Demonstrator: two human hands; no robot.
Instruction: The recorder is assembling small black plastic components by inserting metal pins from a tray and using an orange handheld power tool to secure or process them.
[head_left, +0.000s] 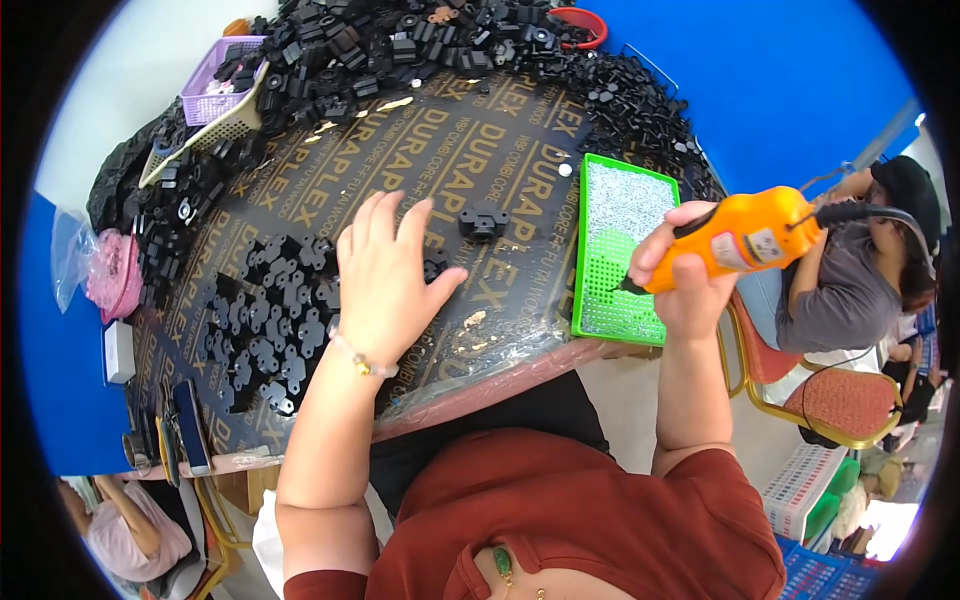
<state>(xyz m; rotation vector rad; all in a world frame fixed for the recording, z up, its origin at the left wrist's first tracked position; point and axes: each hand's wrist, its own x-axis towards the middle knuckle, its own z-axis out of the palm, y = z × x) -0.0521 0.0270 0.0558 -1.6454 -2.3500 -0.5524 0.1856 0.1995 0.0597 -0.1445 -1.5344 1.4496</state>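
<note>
Screwdriver point(745, 238): one, orange, gripped by right hand point(685, 275).
Left hand point(385, 275): spread flat, holding nothing, on black parts point(265, 325).
Tray point(618, 215): one, green.

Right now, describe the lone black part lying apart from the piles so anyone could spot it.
Start at the green tray on the dark board's right side. Just left of it lies one black plastic part, beyond the left hand. Unlike its heaped neighbours, it lies alone on bare board.

Orange electric screwdriver point(745, 237) tilted over green screw tray point(622, 250)
</note>
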